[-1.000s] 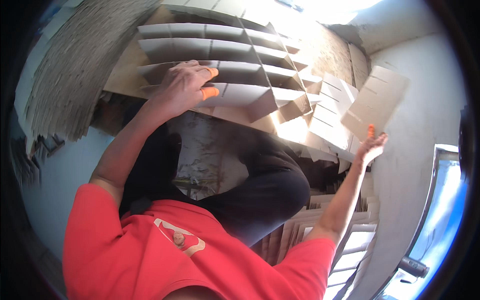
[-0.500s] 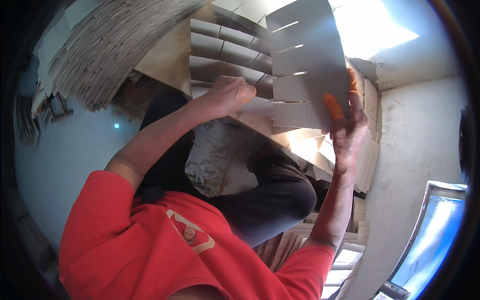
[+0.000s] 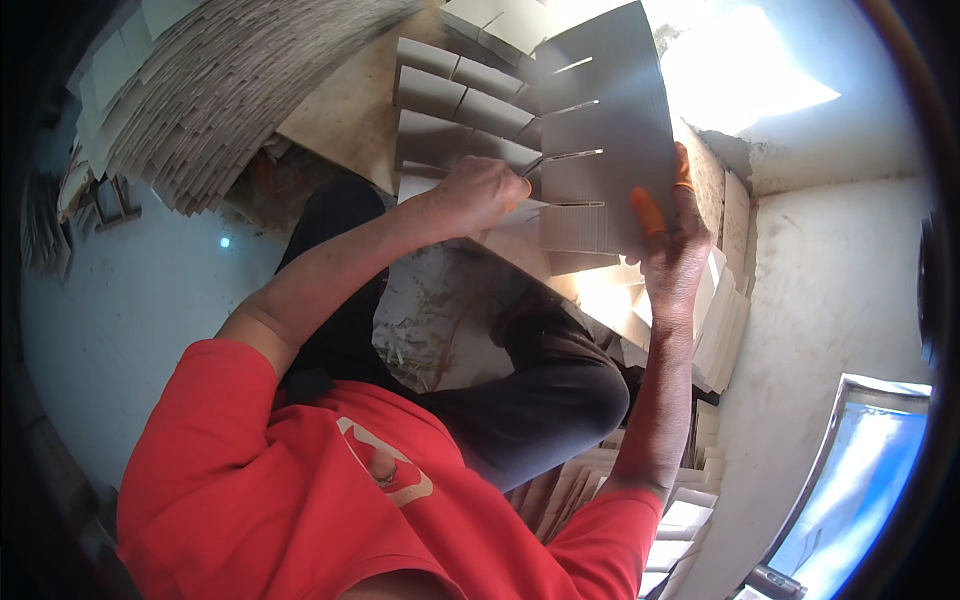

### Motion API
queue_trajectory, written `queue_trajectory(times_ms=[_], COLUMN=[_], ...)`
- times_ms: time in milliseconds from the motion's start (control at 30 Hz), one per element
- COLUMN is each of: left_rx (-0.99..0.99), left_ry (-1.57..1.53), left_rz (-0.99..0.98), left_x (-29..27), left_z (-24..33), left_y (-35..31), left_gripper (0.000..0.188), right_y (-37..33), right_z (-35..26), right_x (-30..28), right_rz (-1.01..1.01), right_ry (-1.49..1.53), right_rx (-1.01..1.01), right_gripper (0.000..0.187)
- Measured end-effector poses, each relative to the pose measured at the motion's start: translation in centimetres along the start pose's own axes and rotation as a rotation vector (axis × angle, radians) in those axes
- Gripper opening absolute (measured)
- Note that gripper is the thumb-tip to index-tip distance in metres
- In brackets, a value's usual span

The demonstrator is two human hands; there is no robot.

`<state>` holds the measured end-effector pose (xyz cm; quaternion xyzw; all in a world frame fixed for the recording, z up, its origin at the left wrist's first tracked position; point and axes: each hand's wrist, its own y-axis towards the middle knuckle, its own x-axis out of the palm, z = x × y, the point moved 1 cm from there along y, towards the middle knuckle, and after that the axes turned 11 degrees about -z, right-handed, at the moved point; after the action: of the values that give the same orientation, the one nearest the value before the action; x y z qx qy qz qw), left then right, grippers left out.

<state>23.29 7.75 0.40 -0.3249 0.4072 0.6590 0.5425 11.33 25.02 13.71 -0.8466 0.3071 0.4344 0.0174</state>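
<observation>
My right hand (image 3: 676,245), with orange finger covers on the thumb and a finger, grips the right edge of a grey cardboard divider sheet (image 3: 610,130). The sheet stands upright, and several slots run in from its left edge. To its left, several slotted cardboard strips (image 3: 430,97) stand in parallel rows, their ends meeting the sheet's slots. My left hand (image 3: 475,197) is closed on the nearest cardboard strip, beside the sheet's lowest slot. An orange cover shows on one of its fingertips, and the other fingertips are hidden.
The strips stand over a wooden board (image 3: 345,105). Large stacks of cardboard pieces (image 3: 240,85) rise at the far left. More cardboard (image 3: 725,315) leans along the wall (image 3: 820,290) at right, and further pieces (image 3: 570,490) lie by my right arm. My bent legs (image 3: 530,410) are below the board.
The divider sheet and my right hand have shifted slightly left, toward the strips. My left hand has moved a little right, and the strip ends now meet the slots more closely.
</observation>
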Motion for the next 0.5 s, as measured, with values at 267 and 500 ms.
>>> queue_trajectory(times_ms=[267,500], left_rx=[0.032,0.061], left_ry=[-0.06,-0.041], left_rz=[0.036,0.157], left_x=[-0.1,0.0], left_z=[-0.4,-0.4], left_y=[0.0,0.3], left_gripper=[0.003,0.005], right_y=[-0.3,1.1], right_z=[0.5,-0.7], right_x=[0.7,1.3], right_rz=[0.005,-0.176], right_ry=[0.037,0.144], right_rx=[-0.044,0.031], right_gripper=[0.055,0.06])
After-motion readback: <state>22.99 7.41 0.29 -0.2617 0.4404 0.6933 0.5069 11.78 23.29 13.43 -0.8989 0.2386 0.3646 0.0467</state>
